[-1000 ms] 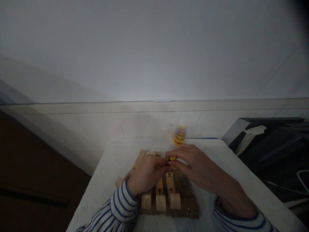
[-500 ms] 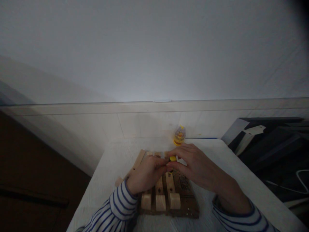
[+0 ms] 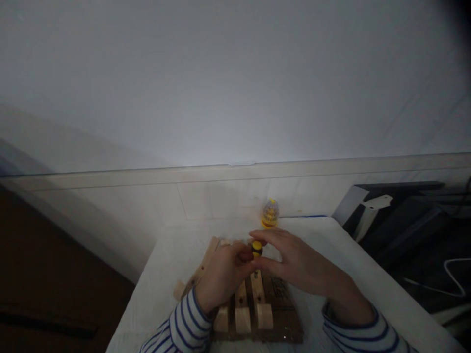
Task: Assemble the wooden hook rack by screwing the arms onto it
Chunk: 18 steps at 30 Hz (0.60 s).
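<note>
A small screwdriver (image 3: pixel 256 248) with a yellow-and-black handle stands roughly upright over the wooden piece, seen from its top end; its tip is hidden. My left hand (image 3: pixel 224 274) is closed, its fingertips pinched against the left side of the screwdriver. Around the handle from the right, my right hand (image 3: pixel 294 260) has thumb and fingers spread apart, with a gap to the handle showing. Beneath both hands lies a dark brown board (image 3: pixel 283 318) bearing light wooden strips (image 3: pixel 241 294) with holes. Wooden blocks (image 3: pixel 265 316) sit at the strips' near ends.
A clear dome-shaped container (image 3: pixel 270 214) with a yellow base stands at the back of the white table (image 3: pixel 316 314). An angled wooden strip (image 3: pixel 202 267) lies on the left. The wall is behind, and dark panels (image 3: pixel 408 230) with a white cable (image 3: pixel 452 279) stand right.
My right thumb and fingers have spread wider around the screwdriver's handle, showing more of it. The view has tilted slightly, so the scene sits a little lower.
</note>
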Available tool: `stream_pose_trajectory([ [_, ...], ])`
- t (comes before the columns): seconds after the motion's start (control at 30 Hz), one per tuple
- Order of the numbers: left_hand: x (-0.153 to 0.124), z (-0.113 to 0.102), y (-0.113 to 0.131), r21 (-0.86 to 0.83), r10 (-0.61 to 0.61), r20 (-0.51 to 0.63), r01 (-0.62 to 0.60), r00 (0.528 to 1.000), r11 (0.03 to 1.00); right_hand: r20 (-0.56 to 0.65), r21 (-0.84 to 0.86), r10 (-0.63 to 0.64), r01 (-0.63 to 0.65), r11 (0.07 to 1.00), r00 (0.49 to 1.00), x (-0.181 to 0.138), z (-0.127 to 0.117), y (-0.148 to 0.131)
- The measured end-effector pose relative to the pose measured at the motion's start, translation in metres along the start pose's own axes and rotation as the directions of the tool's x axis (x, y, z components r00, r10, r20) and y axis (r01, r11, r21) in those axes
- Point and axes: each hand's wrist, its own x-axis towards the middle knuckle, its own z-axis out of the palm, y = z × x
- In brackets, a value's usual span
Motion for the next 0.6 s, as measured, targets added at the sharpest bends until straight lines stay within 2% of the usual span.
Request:
stream_pose_trajectory([
  [0.27, -0.0009, 0.0059, -0.0022, 0.032, 0.012, 0.008, -0.012, 1.0, 0.999, 0.076, 0.156, -0.093, 0.081, 0.984, 0.993, -0.0013, -0.0048, 0.0088],
  [0.47, 0.001, 0.0064, -0.0006, 0.081, -0.015, -0.042, 0.019, 0.999, 0.997, 0.059, 0.144, -0.084, 0.075, 0.987, 0.995, 0.0037, -0.0006, 0.0099],
  [0.6, 0.0003, 0.0055, -0.0026, 0.049, 0.007, -0.019, -0.006, 1.0, 0.999, 0.032, 0.089, -0.066, 0.063, 0.994, 0.997, 0.0042, 0.0039, 0.0114],
])
